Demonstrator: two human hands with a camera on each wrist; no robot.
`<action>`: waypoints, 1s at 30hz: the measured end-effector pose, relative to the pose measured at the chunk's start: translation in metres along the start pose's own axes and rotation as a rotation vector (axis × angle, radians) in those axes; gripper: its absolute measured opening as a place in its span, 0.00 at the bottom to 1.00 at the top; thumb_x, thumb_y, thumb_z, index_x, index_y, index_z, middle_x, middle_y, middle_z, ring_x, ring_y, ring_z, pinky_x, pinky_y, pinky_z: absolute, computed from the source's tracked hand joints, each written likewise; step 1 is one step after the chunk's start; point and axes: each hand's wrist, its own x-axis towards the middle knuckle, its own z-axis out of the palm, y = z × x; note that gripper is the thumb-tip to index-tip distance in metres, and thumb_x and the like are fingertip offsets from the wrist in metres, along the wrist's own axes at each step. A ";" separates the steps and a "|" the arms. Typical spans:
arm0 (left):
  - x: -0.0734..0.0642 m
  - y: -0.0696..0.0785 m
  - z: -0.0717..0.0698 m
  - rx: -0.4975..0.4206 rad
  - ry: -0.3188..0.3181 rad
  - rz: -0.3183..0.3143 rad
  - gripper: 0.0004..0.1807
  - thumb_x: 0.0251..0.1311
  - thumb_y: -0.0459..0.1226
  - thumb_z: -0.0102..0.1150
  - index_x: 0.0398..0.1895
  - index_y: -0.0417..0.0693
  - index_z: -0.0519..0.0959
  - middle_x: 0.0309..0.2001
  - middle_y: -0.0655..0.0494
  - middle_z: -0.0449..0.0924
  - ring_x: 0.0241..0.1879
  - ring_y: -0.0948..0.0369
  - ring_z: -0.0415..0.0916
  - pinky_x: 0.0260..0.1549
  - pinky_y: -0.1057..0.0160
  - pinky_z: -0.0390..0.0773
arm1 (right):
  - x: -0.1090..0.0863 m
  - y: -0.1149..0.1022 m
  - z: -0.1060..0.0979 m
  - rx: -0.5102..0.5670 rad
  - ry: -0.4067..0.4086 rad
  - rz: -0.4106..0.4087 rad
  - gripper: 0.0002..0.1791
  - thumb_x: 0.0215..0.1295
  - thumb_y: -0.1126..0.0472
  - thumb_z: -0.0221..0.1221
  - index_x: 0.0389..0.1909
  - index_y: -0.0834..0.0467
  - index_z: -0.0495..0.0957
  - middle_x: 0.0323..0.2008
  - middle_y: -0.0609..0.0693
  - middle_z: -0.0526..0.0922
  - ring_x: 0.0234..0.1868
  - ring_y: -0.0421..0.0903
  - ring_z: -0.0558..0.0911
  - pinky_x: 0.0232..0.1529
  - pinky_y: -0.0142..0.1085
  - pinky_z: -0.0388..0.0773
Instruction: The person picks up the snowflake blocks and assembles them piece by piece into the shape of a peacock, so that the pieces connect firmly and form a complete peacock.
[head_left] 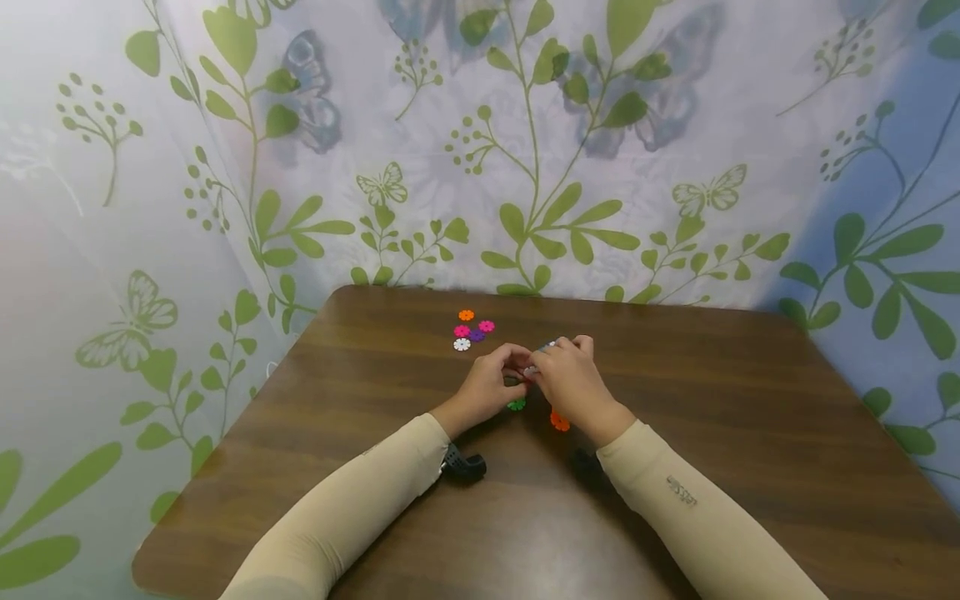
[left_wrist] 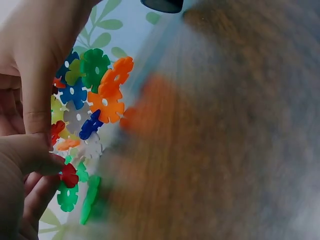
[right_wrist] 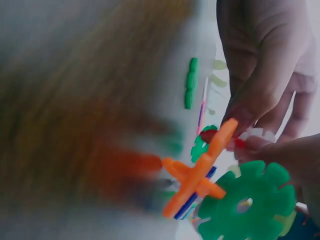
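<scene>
Both hands hold a cluster of interlocking flower-shaped plastic discs in blue, green, orange, yellow, white and red above the table. My left hand pinches at the cluster's left side, near a red disc. My right hand grips the cluster from the right, its fingers covering much of it in the head view. From its underside hang crossed orange discs and a large green disc. The fingertips of the two hands nearly meet. Whether the red disc is joined to the rest, I cannot tell.
Beyond the left hand, several loose discs lie on the brown wooden table: orange, pink, purple and white. A leaf-and-butterfly patterned curtain hangs behind the table. A black wrist mount sits below the left sleeve.
</scene>
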 end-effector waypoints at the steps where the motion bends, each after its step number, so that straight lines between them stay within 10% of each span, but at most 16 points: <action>1: 0.000 0.001 -0.001 -0.007 0.003 0.009 0.26 0.57 0.19 0.72 0.58 0.35 0.76 0.49 0.46 0.84 0.45 0.57 0.85 0.47 0.62 0.84 | 0.001 0.002 0.000 0.019 0.011 0.004 0.11 0.57 0.62 0.80 0.36 0.58 0.88 0.32 0.49 0.87 0.34 0.52 0.78 0.46 0.57 0.65; 7: 0.000 0.000 -0.012 -0.036 0.007 0.015 0.26 0.62 0.22 0.70 0.62 0.35 0.74 0.52 0.43 0.83 0.49 0.51 0.84 0.50 0.60 0.83 | 0.001 0.009 0.000 0.122 0.040 0.054 0.07 0.59 0.63 0.78 0.35 0.56 0.88 0.31 0.46 0.88 0.33 0.50 0.78 0.43 0.55 0.62; 11: -0.006 -0.003 -0.024 0.148 0.004 -0.041 0.15 0.63 0.29 0.73 0.51 0.40 0.80 0.47 0.49 0.84 0.46 0.55 0.82 0.48 0.61 0.82 | -0.001 0.011 0.001 0.172 0.009 0.078 0.06 0.62 0.63 0.76 0.35 0.55 0.87 0.32 0.45 0.88 0.35 0.49 0.79 0.44 0.56 0.62; 18: -0.013 -0.002 -0.030 0.506 -0.297 -0.059 0.18 0.62 0.52 0.76 0.45 0.50 0.88 0.43 0.59 0.80 0.46 0.59 0.73 0.47 0.59 0.75 | -0.002 0.013 0.001 0.207 -0.026 0.095 0.06 0.63 0.61 0.76 0.35 0.54 0.87 0.33 0.43 0.87 0.36 0.48 0.79 0.45 0.56 0.61; 23: -0.010 0.003 -0.025 0.472 -0.352 -0.119 0.15 0.64 0.47 0.76 0.45 0.48 0.86 0.43 0.59 0.80 0.45 0.61 0.75 0.47 0.62 0.77 | -0.003 0.016 0.000 0.235 -0.034 0.094 0.06 0.63 0.60 0.76 0.36 0.53 0.86 0.33 0.42 0.87 0.37 0.47 0.79 0.44 0.56 0.60; 30: -0.013 -0.002 -0.027 0.277 -0.210 -0.231 0.14 0.62 0.37 0.78 0.41 0.49 0.79 0.36 0.61 0.80 0.34 0.63 0.76 0.36 0.64 0.79 | -0.005 0.018 0.000 0.259 -0.046 0.092 0.06 0.64 0.60 0.75 0.36 0.53 0.86 0.33 0.42 0.87 0.37 0.48 0.79 0.45 0.55 0.60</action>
